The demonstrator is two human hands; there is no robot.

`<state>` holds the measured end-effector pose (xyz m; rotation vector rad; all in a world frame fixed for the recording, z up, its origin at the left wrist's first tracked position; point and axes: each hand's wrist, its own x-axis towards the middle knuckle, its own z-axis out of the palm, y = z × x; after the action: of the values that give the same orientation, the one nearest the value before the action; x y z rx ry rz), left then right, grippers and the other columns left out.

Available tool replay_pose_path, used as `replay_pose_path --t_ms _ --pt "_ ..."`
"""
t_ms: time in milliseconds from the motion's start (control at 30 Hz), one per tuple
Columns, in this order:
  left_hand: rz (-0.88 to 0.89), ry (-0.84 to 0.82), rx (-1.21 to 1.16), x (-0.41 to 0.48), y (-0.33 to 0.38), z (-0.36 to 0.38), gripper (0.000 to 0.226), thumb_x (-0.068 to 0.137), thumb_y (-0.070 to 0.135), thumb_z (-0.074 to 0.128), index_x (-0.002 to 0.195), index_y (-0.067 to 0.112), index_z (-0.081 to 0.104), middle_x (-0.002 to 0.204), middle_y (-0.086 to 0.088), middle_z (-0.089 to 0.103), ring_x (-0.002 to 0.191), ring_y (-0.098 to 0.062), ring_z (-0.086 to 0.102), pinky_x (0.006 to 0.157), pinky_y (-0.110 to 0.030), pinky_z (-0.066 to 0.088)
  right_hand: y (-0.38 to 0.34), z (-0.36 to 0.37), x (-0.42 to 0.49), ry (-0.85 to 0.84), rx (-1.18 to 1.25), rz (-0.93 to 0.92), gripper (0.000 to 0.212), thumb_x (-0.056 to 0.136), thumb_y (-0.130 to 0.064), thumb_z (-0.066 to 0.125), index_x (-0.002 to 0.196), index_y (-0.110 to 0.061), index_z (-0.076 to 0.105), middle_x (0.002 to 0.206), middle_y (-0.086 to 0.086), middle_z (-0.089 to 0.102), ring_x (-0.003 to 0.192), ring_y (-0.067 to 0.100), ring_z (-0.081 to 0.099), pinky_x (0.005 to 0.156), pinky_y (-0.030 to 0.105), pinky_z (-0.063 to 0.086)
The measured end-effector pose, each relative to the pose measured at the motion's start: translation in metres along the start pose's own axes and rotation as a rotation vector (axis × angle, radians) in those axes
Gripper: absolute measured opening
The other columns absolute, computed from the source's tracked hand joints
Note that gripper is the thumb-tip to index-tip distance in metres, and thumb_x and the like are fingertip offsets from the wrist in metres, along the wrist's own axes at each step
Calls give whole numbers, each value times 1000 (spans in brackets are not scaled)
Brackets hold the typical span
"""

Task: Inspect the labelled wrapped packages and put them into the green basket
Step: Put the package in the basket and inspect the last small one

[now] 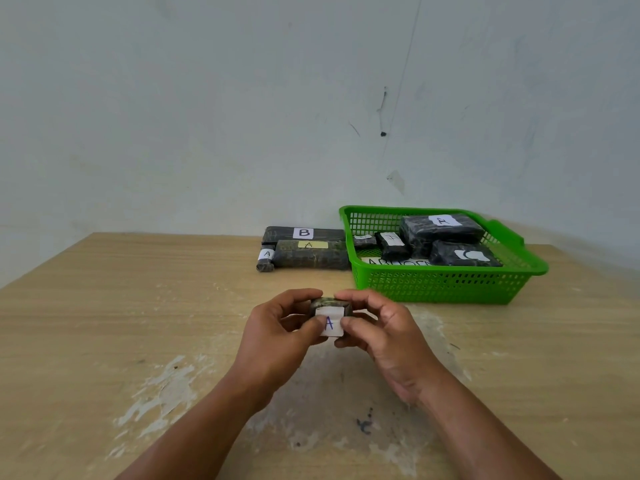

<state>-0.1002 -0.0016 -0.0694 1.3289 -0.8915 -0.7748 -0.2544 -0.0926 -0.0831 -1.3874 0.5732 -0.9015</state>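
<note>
Right now I am on the inspection step. My left hand point(277, 327) and right hand point(384, 330) both have their fingers point(301, 294) clamped on a small package point(330, 304). It is held just in front of the green basket point(450, 284), above the worktop point(104, 323), with its white "A" label point(329, 323) facing me. Several wrapped packages point(441, 228) already lie inside the basket, and three loose packages point(311, 256) wait just left of it. Next, I judge, one hand lets go while the other carries the small package over the near rim into a free gap.
</note>
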Motion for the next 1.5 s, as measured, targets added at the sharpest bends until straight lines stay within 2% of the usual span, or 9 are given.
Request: replay_pose_path --t_ms 167,333,633,767,900,1033,1167,1333,1500 --pt "-14 -21 64 1 -3 2 41 88 -2 74 120 24 72 107 -3 78 99 -20 77 91 -39 63 -1 -5 1 -59 60 11 35 84 -3 73 117 -14 77 108 19 70 95 24 71 79 33 60" --pt "-30 -27 71 2 -2 0 47 87 1 77 128 21 68 110 -1 78 100 -16 77 92 -36 62 1 0 1 -26 -34 16 45 89 13 70 124 -15 73 111 12 73 94 20 74 82 31 61" --pt "-24 -50 120 3 -3 -1 47 86 3 79 127 22 69 108 2 79 97 -14 77 93 -39 62 0 -4 1 -56 -31 -6 40 90 2 74 124 -19 73 116 9 75 105 26 74 83 33 61" --pt "-46 -54 -10 4 -3 -3 33 93 2 71 125 13 70 110 -12 76 91 -26 78 84 -35 64 -1 -2 0 -24 -72 -3 40 90 7 73 121 -18 75 110 4 78 103 25 74 82 33 61" --pt "-48 -35 42 2 -4 2 31 93 -2 71 118 15 73 105 -8 76 90 -21 78 81 -36 65 -1 -1 -1 13 -49 17 22 89 -8 77 110 -14 76 95 4 77 87 18 72 78 36 61" --pt "-44 -20 60 0 -4 3 31 91 -4 72 115 16 73 102 -10 76 90 -21 78 78 -33 65 -1 1 -2 56 -110 -5 17 93 0 74 107 -11 74 92 7 77 78 15 70 72 31 61" --pt "-43 -4 32 -4 1 3 27 91 1 74 111 19 75 100 -14 75 87 -21 78 73 -29 64 -4 3 -5 43 -139 -46 18 94 -2 74 107 -14 74 83 -8 73 79 11 71 70 29 60" --pt "-15 71 68 -3 7 5 23 90 7 76 102 26 75 88 0 80 68 -10 74 60 -22 57 -6 0 -7 17 -596 -250 49 80 -31 79 127 -26 68 119 -13 59 112 3 61 85 29 61" --pt "-23 88 44 5 13 9 15 89 11 77 100 21 76 89 -6 80 72 -16 73 65 -31 55 -14 -4 -6 42 -863 -478 64 86 -22 74 147 -27 55 130 -16 51 119 -2 50 89 12 49"
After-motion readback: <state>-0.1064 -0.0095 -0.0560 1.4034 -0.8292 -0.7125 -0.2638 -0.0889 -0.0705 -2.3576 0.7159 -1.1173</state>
